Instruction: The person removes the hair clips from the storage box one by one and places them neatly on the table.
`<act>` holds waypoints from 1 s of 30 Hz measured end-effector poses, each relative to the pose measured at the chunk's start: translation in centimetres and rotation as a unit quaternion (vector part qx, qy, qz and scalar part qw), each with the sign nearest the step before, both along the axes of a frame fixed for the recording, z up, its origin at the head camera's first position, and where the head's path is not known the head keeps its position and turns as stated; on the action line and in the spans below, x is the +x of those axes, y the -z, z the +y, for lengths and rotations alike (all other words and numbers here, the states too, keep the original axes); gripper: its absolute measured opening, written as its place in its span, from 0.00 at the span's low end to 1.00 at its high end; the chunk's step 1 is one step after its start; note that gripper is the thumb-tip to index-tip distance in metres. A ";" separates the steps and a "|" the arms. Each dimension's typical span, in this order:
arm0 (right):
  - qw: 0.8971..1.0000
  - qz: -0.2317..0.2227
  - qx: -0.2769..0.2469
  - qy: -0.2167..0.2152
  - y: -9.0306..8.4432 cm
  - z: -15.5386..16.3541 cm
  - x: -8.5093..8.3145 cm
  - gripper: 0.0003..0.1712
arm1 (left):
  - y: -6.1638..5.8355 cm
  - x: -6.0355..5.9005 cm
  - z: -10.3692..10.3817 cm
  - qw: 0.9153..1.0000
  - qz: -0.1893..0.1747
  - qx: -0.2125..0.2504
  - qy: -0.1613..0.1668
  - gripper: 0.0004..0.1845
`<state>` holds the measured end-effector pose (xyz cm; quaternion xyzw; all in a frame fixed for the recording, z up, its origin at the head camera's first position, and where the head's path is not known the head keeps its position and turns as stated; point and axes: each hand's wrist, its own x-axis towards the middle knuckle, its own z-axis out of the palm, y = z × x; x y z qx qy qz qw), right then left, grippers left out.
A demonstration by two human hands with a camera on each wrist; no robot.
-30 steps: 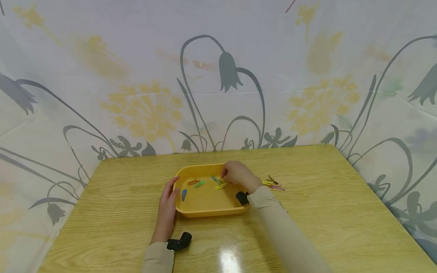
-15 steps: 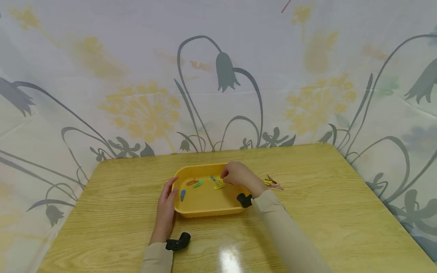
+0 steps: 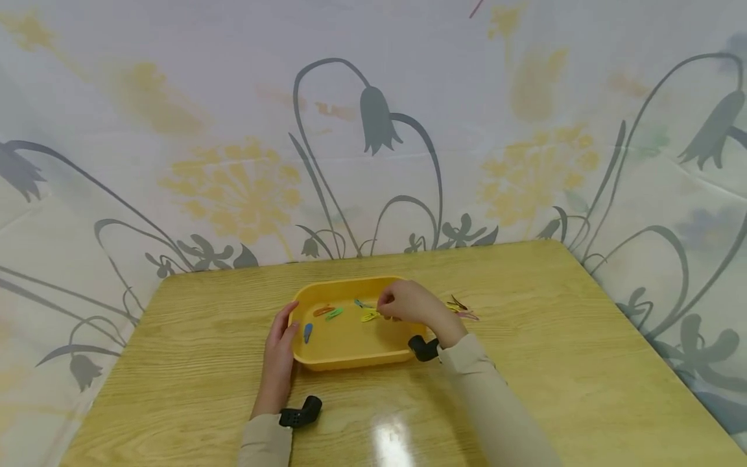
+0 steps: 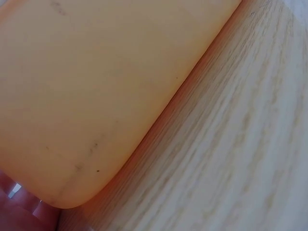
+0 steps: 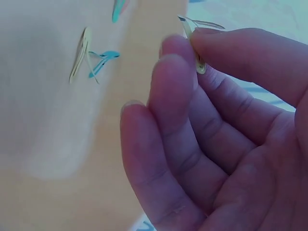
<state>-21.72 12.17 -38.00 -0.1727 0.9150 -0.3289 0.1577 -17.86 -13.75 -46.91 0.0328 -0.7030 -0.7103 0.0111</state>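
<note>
A yellow tray (image 3: pixel 350 353) sits mid-table with several coloured hair clips inside: orange (image 3: pixel 323 311), green (image 3: pixel 334 314), blue (image 3: pixel 307 333), yellow (image 3: pixel 369 316) and teal (image 3: pixel 362 303). My right hand (image 3: pixel 408 303) hovers over the tray's right part. In the right wrist view its thumb and forefinger pinch a pale yellow-green clip (image 5: pixel 195 48) above the lying yellow clip (image 5: pixel 82 55) and teal clip (image 5: pixel 103 60). My left hand (image 3: pixel 280 347) rests flat against the tray's left wall (image 4: pixel 96 86), fingers straight.
A few more clips (image 3: pixel 461 308) lie on the wooden table (image 3: pixel 554 363) just right of the tray. A flower-printed cloth (image 3: pixel 373 130) hangs behind and at both sides of the table.
My right wrist has drifted slightly back toward the tray's near right corner while the fingers stay over the clips. The left hand has kept its place.
</note>
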 end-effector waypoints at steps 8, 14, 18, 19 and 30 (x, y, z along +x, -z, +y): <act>0.999 0.008 -0.047 0.007 0.7 1.0 1.2 0.10 | 0.1 -0.1 0.0 1.000 0.002 0.005 0.001 0.20; 0.996 0.009 -0.078 0.031 0.7 1.9 2.3 0.10 | 0.1 -0.1 0.0 1.000 0.000 0.005 0.000 0.20; 0.994 0.013 -0.098 0.040 0.9 2.3 2.9 0.08 | 0.0 -0.1 -0.1 1.000 -0.003 0.001 -0.002 0.20; 0.993 0.014 -0.107 0.039 1.0 2.4 3.0 0.09 | 0.0 -0.1 -0.2 1.000 -0.004 0.000 -0.002 0.20; 0.983 0.022 -0.164 0.079 1.9 3.9 3.7 0.12 | 0.0 0.0 -0.2 1.000 -0.004 -0.006 0.005 0.20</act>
